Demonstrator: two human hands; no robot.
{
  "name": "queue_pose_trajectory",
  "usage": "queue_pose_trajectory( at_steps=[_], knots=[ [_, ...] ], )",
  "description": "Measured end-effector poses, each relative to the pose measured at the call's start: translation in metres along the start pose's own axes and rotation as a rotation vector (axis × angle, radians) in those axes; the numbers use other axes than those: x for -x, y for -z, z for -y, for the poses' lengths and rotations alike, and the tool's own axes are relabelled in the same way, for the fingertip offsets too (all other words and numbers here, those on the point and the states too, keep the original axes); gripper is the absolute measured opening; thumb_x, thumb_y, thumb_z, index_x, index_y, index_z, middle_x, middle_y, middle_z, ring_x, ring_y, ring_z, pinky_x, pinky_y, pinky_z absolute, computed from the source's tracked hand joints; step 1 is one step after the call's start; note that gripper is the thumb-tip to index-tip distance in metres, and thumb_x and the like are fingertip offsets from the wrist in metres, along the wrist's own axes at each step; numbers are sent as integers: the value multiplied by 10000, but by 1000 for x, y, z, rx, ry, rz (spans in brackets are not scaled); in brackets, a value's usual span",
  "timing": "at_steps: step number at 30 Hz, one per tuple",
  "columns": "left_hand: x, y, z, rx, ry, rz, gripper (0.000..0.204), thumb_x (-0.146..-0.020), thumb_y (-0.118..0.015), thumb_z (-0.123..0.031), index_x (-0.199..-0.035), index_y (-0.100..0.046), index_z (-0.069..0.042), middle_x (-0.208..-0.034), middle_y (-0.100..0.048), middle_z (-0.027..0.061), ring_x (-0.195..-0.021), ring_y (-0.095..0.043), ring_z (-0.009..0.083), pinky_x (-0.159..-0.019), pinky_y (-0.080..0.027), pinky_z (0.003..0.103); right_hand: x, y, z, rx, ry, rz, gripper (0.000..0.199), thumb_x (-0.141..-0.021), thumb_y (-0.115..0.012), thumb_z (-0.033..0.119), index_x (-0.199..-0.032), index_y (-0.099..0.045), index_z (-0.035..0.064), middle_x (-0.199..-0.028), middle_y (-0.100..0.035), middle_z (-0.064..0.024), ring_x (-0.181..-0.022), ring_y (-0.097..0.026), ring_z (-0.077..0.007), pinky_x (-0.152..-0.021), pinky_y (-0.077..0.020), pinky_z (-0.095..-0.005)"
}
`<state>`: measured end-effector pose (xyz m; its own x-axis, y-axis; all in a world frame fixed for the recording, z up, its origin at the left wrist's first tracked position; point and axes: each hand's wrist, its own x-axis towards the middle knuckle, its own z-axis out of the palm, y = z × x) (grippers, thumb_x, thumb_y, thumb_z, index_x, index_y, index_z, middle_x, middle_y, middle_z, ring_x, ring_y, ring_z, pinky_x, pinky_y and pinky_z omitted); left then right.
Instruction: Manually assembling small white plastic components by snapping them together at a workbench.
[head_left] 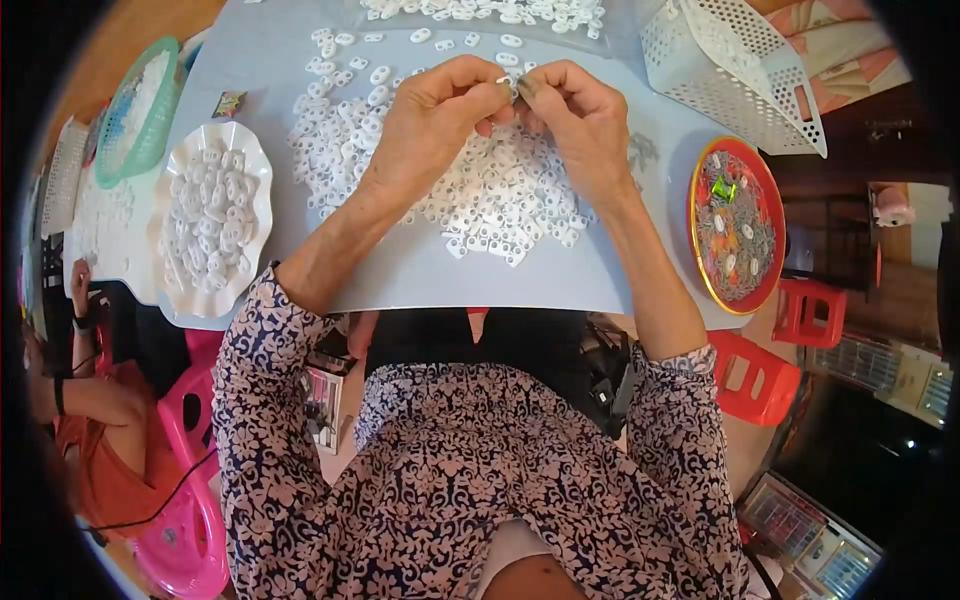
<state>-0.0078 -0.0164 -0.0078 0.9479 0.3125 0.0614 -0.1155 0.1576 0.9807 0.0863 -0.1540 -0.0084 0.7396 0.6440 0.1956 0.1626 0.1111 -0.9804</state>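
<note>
Pinching a small white piece (505, 80), left hand (445, 110) faces right hand (580, 115), fingertips bunched, the piece's direction and long axis unclear.

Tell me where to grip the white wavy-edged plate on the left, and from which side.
I'd take the plate by its bare right rim, coming from the right with the left hand, the nearer one, pinching over and under the edge. There the wide, wavy rim stands clear of the heaped white pieces. Loaded like that, it may tip without support opposite.
</note>
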Motion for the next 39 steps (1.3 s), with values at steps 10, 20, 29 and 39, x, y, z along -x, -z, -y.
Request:
queue_pose_trajectory(
  at_steps=[10, 20, 29, 39],
  knots=[
    [-1, 1, 1, 8, -40, 11, 158, -872, -574, -138, -920, -644, -4, -727, -627, 32, -685, -546, 74, -642, -449, 215, 0, -3, 0, -80, -14, -18, 102, -853, -615, 86, -816, -631, -8, -662, -590, 13, -585, -496, -33, -533, -406, -188],
    [0, -1, 2, -84, -66, -4, 155, -878, -561, -126, -910, -650, -3, -728, -632, 33, -694, -561, 75, -647, -461, 219, 2, -4, 2, 49, 30, -25, 107, -857, -602, 81, -787, -612, 1, -654, -584, 24, -597, -491, -22, -545, -407, -182],
    [-3, 1, 6, -63, -65, 21, 175, -879, -558, -134, -929, -648, 8, -750, -639, 43, -724, -589, 90, -668, -480, 232, 1, 7, -1, 103, 7, 54, 193, -898, -586, 152, -789, -609, -5, -641, -568, 19, -576, -459, -27, -523, -388, -190],
    [-4, 6, 4, -36, -30, 45, 183, -886, -576, -132, -986, -641, 6, -782, -643, 59, -727, -570, 104, -687, -459, 242, -1, 3, 3, 11, 36, 65, 167, -917, -578, 143, -866, -620, -11, -673, -605, -15, -579, -495, -53, -532, -416, -198]
  ],
)
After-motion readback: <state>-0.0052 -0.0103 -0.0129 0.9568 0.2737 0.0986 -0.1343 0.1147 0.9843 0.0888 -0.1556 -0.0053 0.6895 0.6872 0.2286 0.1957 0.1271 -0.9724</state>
